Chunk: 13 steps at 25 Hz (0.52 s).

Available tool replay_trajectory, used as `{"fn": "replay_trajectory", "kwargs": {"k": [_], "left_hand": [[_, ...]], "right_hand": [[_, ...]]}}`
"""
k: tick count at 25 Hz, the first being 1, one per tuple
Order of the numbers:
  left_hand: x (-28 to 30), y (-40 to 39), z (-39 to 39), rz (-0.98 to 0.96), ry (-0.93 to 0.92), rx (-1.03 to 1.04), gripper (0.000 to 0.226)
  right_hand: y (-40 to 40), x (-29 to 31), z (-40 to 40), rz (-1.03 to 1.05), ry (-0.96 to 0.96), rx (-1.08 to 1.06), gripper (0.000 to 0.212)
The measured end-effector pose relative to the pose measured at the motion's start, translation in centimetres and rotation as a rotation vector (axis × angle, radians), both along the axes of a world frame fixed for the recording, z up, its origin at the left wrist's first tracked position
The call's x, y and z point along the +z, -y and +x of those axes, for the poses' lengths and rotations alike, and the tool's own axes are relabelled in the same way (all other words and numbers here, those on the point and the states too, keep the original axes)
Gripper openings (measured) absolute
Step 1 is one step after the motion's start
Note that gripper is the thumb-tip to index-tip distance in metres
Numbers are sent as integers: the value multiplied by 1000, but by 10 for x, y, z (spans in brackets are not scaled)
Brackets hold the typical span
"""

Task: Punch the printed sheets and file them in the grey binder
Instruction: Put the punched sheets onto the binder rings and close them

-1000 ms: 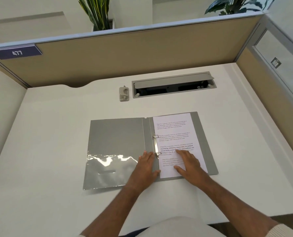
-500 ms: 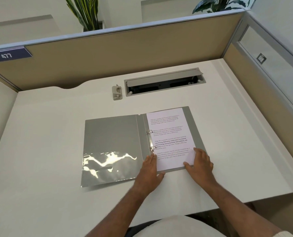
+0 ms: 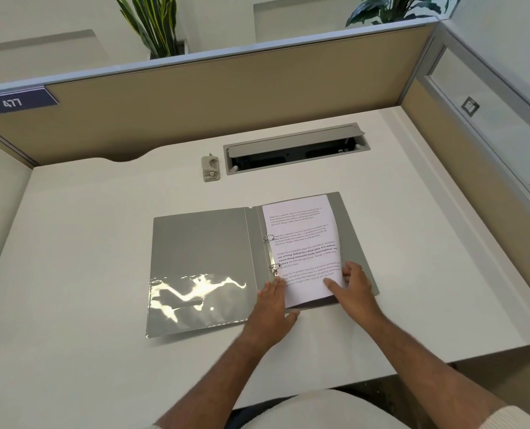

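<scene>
Nearest us, our left hand lay flat with straight fingers on the white desk and across the near edge of the grey binder, fingertips pressing beside the lower ring at the sheets' inner margin; it gripped nothing. Just right of it, our right hand pinched the near right corner of the printed sheets, thumb on top and fingers curled at the edge, and that corner stood slightly raised, with shadow beneath.

The sheets sat on the binder's right-hand leaf, threaded on both rings; the upper ring lay just beyond the left fingertips. We could not tell whether the rings were fully closed. Left of the left hand, the open cover showed a glossy clear pocket.

Judgement: punching looked done, filing nearly so. The step in hand appeared to be seating or squaring the stack on the rings. The next move probably called for laying the lifted corner flat, checking the ring closure, then folding the left cover over while one hand steadied the spine.

Well beyond both hands, a small grey device, possibly the punch, stood on the desk beside an open cable tray. Farther still were the tan partition and two plants.
</scene>
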<state>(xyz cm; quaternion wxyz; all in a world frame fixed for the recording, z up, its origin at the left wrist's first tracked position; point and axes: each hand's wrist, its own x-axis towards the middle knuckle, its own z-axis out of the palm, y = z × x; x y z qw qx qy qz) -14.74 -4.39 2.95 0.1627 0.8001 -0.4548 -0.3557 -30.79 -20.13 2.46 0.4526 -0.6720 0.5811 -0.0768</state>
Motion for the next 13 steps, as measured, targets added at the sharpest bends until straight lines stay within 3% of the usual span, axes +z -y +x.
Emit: {"fn": "replay_trajectory", "kwargs": {"k": [5, 9, 13], "left_hand": [[5, 1, -1, 4, 1, -2, 82], [13, 2, 0, 17, -18, 6, 81], [19, 3, 4, -33, -31, 39, 77]], "right_hand": [[9, 15, 15, 335, 289, -125, 82], [19, 16, 22, 470, 470, -205, 61], [30, 25, 25, 392, 477, -215, 53]]}}
